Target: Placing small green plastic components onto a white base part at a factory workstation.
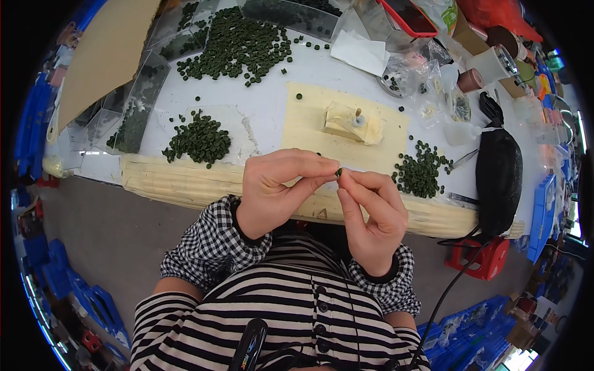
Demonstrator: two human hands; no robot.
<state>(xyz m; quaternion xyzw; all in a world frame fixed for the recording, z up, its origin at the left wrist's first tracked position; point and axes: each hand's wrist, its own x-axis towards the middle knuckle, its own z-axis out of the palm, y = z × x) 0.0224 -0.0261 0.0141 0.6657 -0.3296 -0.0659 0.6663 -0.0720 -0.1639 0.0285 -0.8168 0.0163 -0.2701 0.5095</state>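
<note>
A small dark green round piece (338,172) is pinched between the fingertips of both hands, just above the table's front edge. My left hand (278,185) comes at it from the left, thumb and forefinger closed. From the other side, my right hand (376,213) meets it with its thumb and fingers bent together. Beyond my hands, a small block wrapped in yellowish tape (337,120) with a short metal pin stands on a cream mat (303,136). Heaps of similar dark green pieces lie on both sides, a left pile (198,141) and a right pile (421,170).
A large heap of green pieces (238,46) spreads at the back, beside clear trays (139,102) and cardboard (102,55). On the right lie a black bag-like bundle (498,173), tweezers (464,159), a white tissue (359,52) and plastic bags (427,86). A red stool (479,260) stands below.
</note>
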